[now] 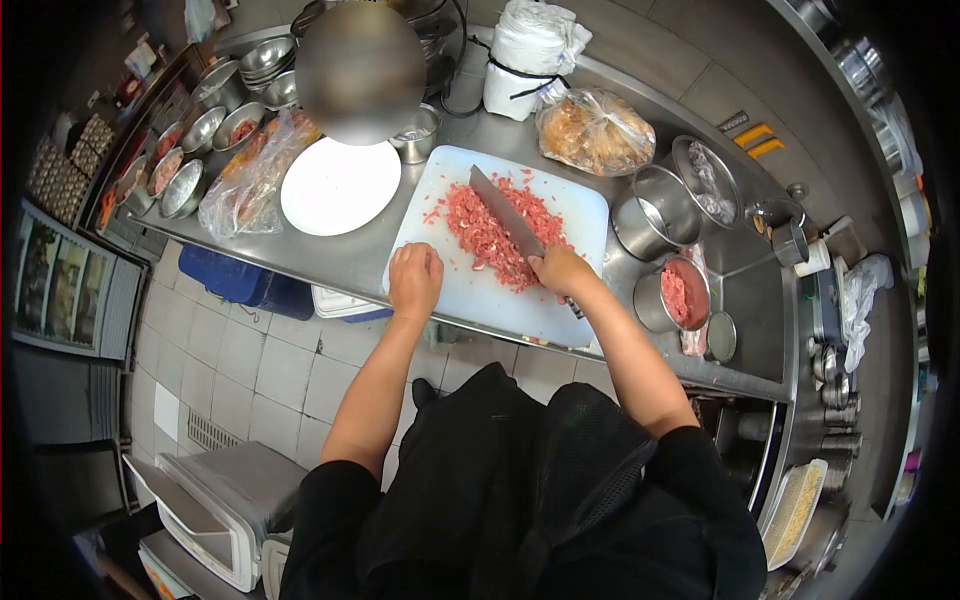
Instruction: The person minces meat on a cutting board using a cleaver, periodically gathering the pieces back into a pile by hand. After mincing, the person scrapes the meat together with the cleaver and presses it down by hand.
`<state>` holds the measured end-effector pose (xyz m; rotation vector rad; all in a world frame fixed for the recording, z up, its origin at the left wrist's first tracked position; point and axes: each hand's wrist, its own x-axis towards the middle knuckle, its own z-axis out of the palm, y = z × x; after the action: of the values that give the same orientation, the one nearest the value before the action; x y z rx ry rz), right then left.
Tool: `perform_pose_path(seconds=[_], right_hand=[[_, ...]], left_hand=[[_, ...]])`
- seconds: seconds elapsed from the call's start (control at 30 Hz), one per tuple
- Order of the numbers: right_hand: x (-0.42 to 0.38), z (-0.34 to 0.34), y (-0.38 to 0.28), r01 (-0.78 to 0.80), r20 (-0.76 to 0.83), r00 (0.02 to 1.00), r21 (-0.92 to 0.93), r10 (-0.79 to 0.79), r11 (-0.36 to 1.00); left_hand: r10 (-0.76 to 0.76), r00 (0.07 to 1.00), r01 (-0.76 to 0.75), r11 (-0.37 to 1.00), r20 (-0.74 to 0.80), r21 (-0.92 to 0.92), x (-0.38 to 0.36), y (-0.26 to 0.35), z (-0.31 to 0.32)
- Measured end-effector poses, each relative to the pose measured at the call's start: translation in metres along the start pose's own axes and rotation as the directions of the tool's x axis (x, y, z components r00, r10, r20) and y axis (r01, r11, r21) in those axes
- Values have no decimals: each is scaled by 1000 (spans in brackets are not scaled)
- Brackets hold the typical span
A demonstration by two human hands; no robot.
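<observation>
My right hand (562, 272) grips the handle of a kitchen knife (506, 213). Its wide blade lies slantwise over a heap of chopped raw meat (475, 225), pointing to the upper left. Under the meat is a white cutting board (440, 190) at the counter's front edge, with small bits scattered round the heap. My left hand (417, 277) rests at the board's left edge, apart from the meat. Its fingers are curled in, and I see nothing held in them.
Left of the board lie a white oval plate (340, 187) and a plastic bag of food (255, 185), with several metal bowls beyond. To the right stand an empty steel pot (655, 212) and a pot of minced meat (672, 293). A tied bag (597, 132) sits behind.
</observation>
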<state>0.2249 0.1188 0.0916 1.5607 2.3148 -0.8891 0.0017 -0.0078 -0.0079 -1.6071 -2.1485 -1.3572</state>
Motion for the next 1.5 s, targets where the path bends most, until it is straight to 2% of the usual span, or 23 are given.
perform_pose_path(seconds=[0.17, 0.23, 0.37, 0.43, 0.5, 0.57, 0.67, 0.87, 1.1, 1.17, 1.4, 1.47, 1.5], right_hand=[[-8, 2, 5, 37, -30, 999, 35, -36, 999], [-16, 8, 15, 159, -118, 983, 142, -142, 977], [-28, 32, 52, 246, -126, 967, 210, -223, 946], [-41, 36, 57, 159, -109, 986, 327, -130, 932], [-48, 45, 61, 177, -164, 978, 328, -128, 928], [-54, 54, 59, 180, -251, 965, 455, -69, 872], [-46, 71, 72, 185, -345, 939, 478, -10, 858], [-48, 67, 75, 162, -292, 956, 559, 11, 813], [-53, 62, 71, 132, -265, 964, 553, 24, 823], [-48, 66, 76, 143, -265, 964, 558, 13, 818], [-48, 64, 77, 197, -317, 948, 574, -6, 795], [-42, 65, 87, 183, -200, 978, 709, -55, 681], [-44, 62, 89, 190, -214, 975, 705, -51, 683]], left_hand=[[-33, 998, 33, 999, 53, 10, 4, 7, -6], [-19, 998, 18, 1000, 55, 21, 5, 9, -7], [10, 999, -12, 999, 38, 52, 3, 4, -4], [6, 999, -8, 999, 40, 53, 2, 4, -3], [2, 999, -4, 998, 46, 55, 2, 5, -2], [-16, 998, 13, 999, 58, 53, 2, 6, -3], [-15, 997, 10, 998, 81, 59, 2, 4, -2], [-45, 994, 35, 994, 99, 99, 3, 8, -2], [-28, 995, 16, 992, 94, 125, 3, 6, 0], [7, 999, -13, 991, 50, 132, 3, 7, 0], [3, 999, -8, 995, 46, 103, 2, 4, 0], [-50, 996, 42, 993, 71, 107, 2, 5, -1], [-39, 997, 33, 995, 66, 96, 2, 4, 0]])
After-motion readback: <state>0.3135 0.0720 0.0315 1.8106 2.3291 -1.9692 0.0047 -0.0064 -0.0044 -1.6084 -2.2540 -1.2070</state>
